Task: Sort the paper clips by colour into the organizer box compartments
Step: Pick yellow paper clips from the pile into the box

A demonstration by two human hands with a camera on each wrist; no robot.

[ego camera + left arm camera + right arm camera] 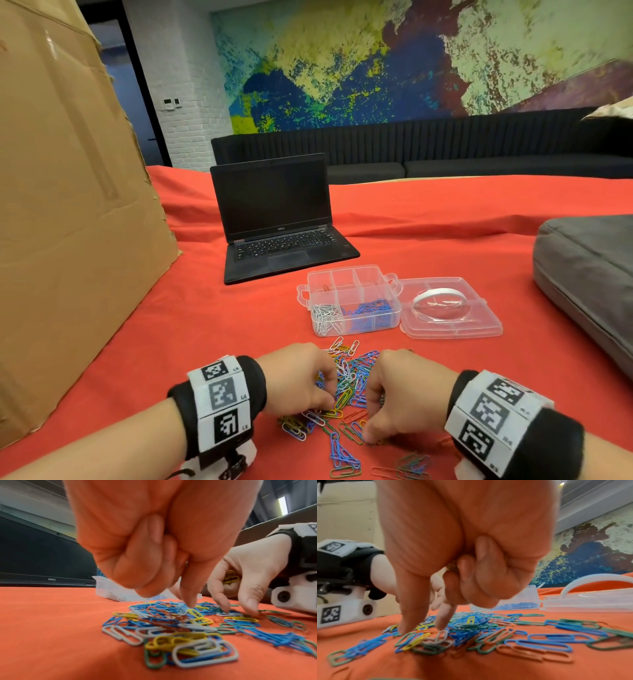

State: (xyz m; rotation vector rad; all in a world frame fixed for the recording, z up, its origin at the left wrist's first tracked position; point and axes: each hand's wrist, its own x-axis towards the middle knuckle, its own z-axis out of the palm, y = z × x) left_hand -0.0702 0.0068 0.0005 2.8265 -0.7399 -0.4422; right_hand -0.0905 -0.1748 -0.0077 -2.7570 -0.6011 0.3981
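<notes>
Cardboard box point(68, 205): far left on the red cloth point(428, 233), clear of our work.
Laptop point(281, 219): open behind the organizer, screen dark.
Left hand point(294, 380): knuckles up over the left edge of the pile, outer fingers curled into the palm, forefinger point(188, 599) pressing down on the clips. We cannot tell whether it holds any.
Paper clips point(346, 383): mixed heap between our 2 hands; blue, yellow, green, white and red tangled and overlapping.
Right hand point(400, 394): thumb and forefinger down on the pile; a bunch of yellow clips point(230, 578) sits in the curled fingers.
Organizer box point(352, 301): just beyond the pile, lid point(448, 308) open to its right. White clips front left, blue beside them, rear cells nearly empty.
Step in hand (our judgement): gathering yellow.
Method note: we should draw 1 clip free along the cloth before lifting, since linked clips drag other colours along.
Risk: clips in the palm may slip during transfer; keep the bunch small.
</notes>
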